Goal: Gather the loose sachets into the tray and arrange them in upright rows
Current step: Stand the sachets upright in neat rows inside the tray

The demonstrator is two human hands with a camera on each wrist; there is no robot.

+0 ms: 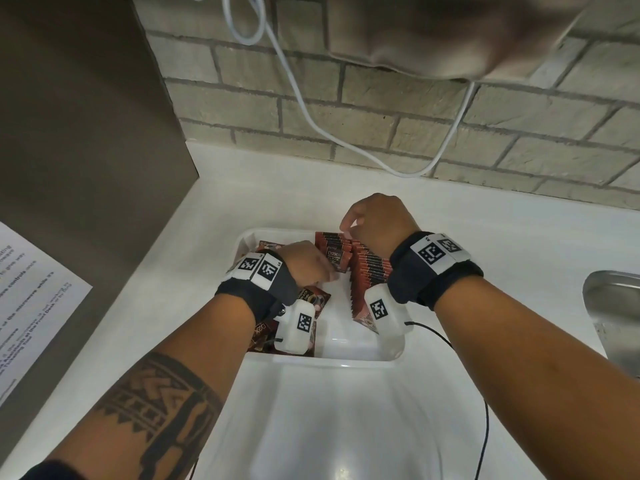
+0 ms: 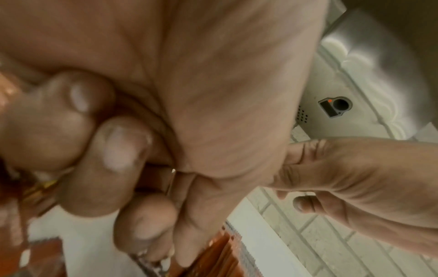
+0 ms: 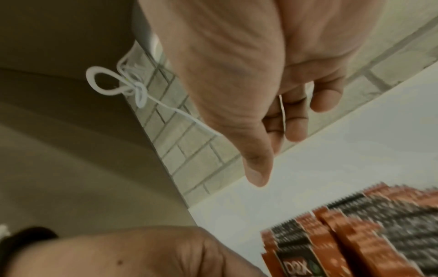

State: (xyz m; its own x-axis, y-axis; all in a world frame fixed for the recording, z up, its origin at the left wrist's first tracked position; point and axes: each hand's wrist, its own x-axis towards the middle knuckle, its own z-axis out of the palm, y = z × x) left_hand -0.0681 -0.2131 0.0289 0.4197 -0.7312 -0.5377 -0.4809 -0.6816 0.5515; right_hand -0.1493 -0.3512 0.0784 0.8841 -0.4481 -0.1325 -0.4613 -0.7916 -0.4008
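A white tray (image 1: 346, 362) sits on the counter. Orange and black sachets (image 1: 370, 268) stand in upright rows along its right and far side, blurred in the right wrist view (image 3: 355, 234). Several loose sachets (image 1: 313, 299) lie flat at the tray's left. My left hand (image 1: 311, 265) is low in the tray beside the front of the left row. Its fingers (image 2: 118, 148) curl tight into the palm, with orange-red sachet foil showing at them. My right hand (image 1: 374, 220) hovers over the far end of the rows, fingers (image 3: 296, 121) loosely bent, holding nothing.
A second white tray or lid (image 1: 329, 410) lies right in front of the tray. A steel sink (image 1: 613, 306) is at the right. A white cable (image 1: 311, 116) hangs on the brick wall behind. A brown panel with a printed sheet (image 1: 34, 306) stands at the left.
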